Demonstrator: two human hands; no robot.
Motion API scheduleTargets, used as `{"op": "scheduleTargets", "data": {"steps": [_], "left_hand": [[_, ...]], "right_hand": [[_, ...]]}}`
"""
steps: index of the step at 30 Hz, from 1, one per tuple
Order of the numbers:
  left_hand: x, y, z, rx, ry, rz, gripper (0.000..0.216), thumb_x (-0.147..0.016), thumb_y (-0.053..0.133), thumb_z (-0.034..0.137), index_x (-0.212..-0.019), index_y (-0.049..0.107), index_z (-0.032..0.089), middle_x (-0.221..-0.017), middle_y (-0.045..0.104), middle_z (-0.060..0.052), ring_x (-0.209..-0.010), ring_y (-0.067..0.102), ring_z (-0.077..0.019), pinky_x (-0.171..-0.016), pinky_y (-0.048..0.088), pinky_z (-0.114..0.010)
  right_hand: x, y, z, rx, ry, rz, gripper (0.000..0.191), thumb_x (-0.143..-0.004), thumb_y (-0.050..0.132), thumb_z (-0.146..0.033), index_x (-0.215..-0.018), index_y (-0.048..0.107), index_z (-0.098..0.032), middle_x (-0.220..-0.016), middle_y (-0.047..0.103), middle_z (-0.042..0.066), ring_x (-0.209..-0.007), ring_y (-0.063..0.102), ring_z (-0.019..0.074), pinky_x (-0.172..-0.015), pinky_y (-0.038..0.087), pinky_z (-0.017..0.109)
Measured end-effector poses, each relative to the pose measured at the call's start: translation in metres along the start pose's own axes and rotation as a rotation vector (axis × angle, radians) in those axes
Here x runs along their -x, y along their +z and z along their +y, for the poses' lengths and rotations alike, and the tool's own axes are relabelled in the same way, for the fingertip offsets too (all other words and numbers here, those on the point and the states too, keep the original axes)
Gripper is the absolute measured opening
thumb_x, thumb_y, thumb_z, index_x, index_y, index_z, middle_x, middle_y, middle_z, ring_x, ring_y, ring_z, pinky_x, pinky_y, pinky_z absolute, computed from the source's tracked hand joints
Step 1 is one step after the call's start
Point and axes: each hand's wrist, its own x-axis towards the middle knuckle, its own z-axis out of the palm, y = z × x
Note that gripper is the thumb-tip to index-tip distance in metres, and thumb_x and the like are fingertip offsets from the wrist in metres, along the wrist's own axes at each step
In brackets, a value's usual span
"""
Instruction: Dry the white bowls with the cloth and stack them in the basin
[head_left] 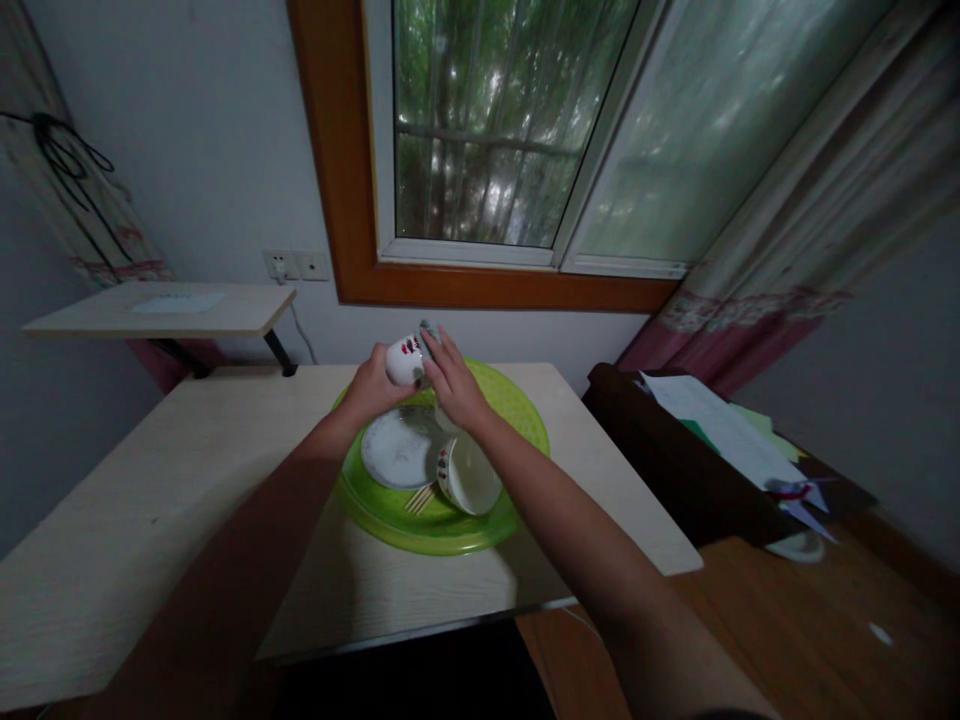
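My left hand (371, 385) is wrapped round a white cup (405, 362) with red and dark print, held tilted above the green tray (442, 543). My right hand (456, 388) presses a small grey cloth (429, 330) against the cup's right side; most of the cloth is hidden under the fingers. Below the hands, a white plate (401, 450) lies on the tray. A white bowl (476, 478) with a patterned outside rests tipped on its side, its mouth towards me. Several chopsticks (421, 498) stick out beside the bowl. Another pale piece (445, 417) is partly hidden under my right hand.
The tray stands on a light wooden table (247, 440). A small raised shelf (172, 310) with a paper on it stands at the back left. Behind are a wall socket (296, 266) and a window (517, 130). Papers (720, 425) lie on a dark piece of furniture at the right.
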Motion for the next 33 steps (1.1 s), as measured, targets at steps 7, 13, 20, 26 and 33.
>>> {"op": "scheduleTargets", "data": {"steps": [7, 13, 20, 26, 33], "left_hand": [[-0.003, -0.003, -0.002, 0.151, -0.070, 0.081, 0.062, -0.063, 0.081, 0.052, -0.099, 0.041, 0.023, -0.090, 0.061, -0.002, -0.076, 0.061, -0.0174, -0.060, 0.044, -0.026], [-0.009, 0.003, -0.016, 0.380, -0.075, 0.046, 0.064, -0.063, 0.081, 0.049, -0.104, 0.039, 0.023, -0.099, 0.059, -0.003, -0.088, 0.064, -0.0189, -0.071, 0.052, -0.029], [-0.009, 0.008, -0.021, 0.454, -0.021, 0.011, 0.070, -0.064, 0.081, 0.044, -0.116, 0.041, 0.022, -0.121, 0.058, -0.010, -0.110, 0.063, -0.0229, -0.088, 0.056, -0.035], [-0.008, 0.010, -0.022, 0.355, 0.074, -0.019, 0.071, -0.065, 0.080, 0.036, -0.122, 0.043, 0.021, -0.127, 0.056, -0.013, -0.117, 0.060, -0.0232, -0.091, 0.055, -0.035], [-0.003, 0.004, -0.010, 0.125, 0.074, -0.008, 0.059, -0.062, 0.081, 0.039, -0.104, 0.044, 0.021, -0.098, 0.060, -0.003, -0.087, 0.062, -0.0169, -0.073, 0.050, -0.027]], "right_hand": [[0.003, -0.001, 0.023, -0.378, 0.265, 0.021, 0.082, -0.096, 0.042, -0.070, -0.163, 0.022, -0.029, -0.157, 0.047, 0.010, -0.135, 0.054, 0.0328, -0.108, 0.051, 0.058], [0.008, 0.002, 0.019, -0.527, 0.399, -0.010, 0.102, -0.084, 0.069, -0.063, -0.164, 0.014, -0.030, -0.141, 0.060, 0.012, -0.095, 0.071, 0.0278, -0.080, 0.065, 0.051], [0.004, 0.003, 0.027, -0.345, 0.303, 0.088, 0.092, -0.085, 0.069, -0.051, -0.161, 0.022, -0.030, -0.158, 0.042, 0.012, -0.136, 0.051, 0.0335, -0.108, 0.050, 0.056], [0.001, -0.006, 0.034, -0.132, 0.131, 0.033, 0.083, -0.084, 0.073, -0.040, -0.157, 0.036, -0.028, -0.151, 0.046, 0.013, -0.141, 0.043, 0.0314, -0.120, 0.033, 0.054], [0.003, -0.009, 0.028, -0.024, 0.053, -0.035, 0.086, -0.090, 0.065, -0.052, -0.162, 0.023, -0.030, -0.163, 0.031, 0.012, -0.149, 0.033, 0.0326, -0.123, 0.027, 0.056]]}}
